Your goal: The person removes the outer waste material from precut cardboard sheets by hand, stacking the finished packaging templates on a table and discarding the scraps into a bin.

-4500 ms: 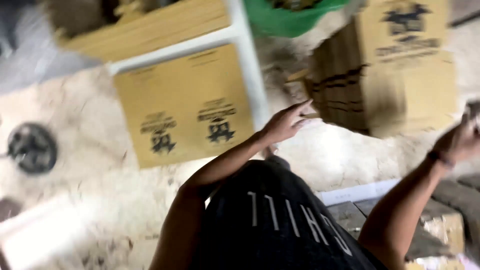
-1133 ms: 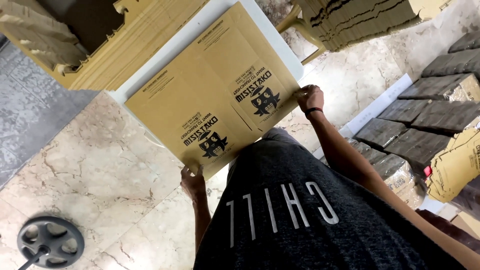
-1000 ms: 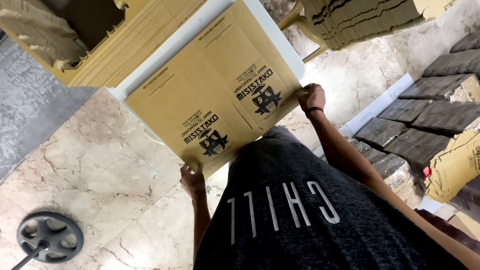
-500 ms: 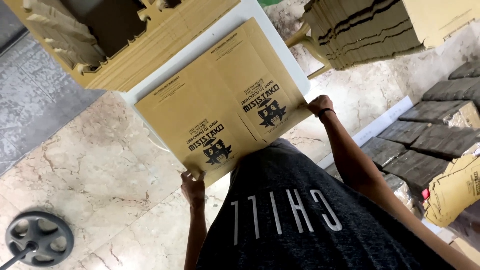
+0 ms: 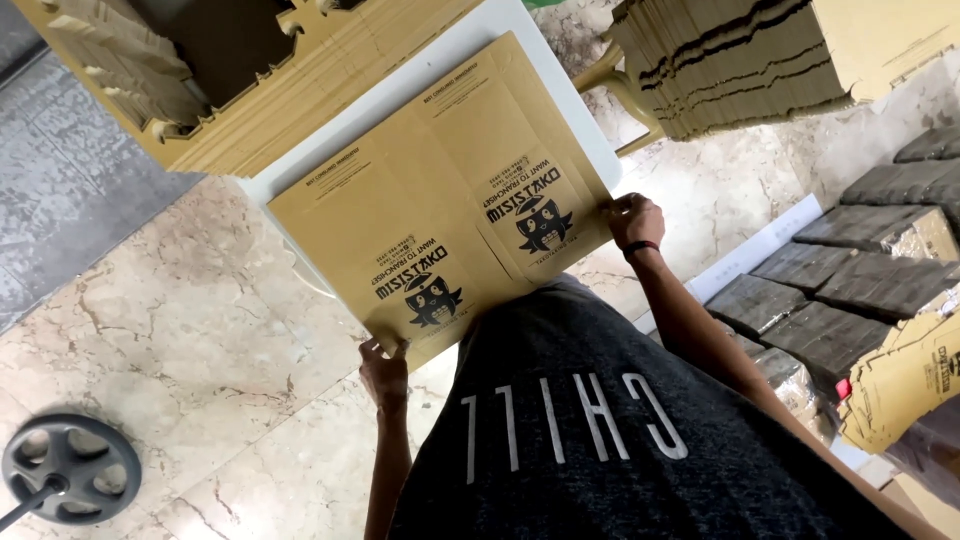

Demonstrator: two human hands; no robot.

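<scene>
Seen from above, a flat brown cardboard sheet [image 5: 440, 210] lies on a white table [image 5: 560, 85], its near edge overhanging. The left hand [image 5: 384, 368] pinches the sheet's near left corner, and the right hand [image 5: 634, 217], a dark band at its wrist, grips the near right corner. A stack of folded cardboard [image 5: 250, 90] rests on the table just behind the sheet. Another pile of flat cartons [image 5: 740, 60] stands to the right. A round dark metal base [image 5: 70, 468] sits on the marble floor [image 5: 180, 330].
</scene>
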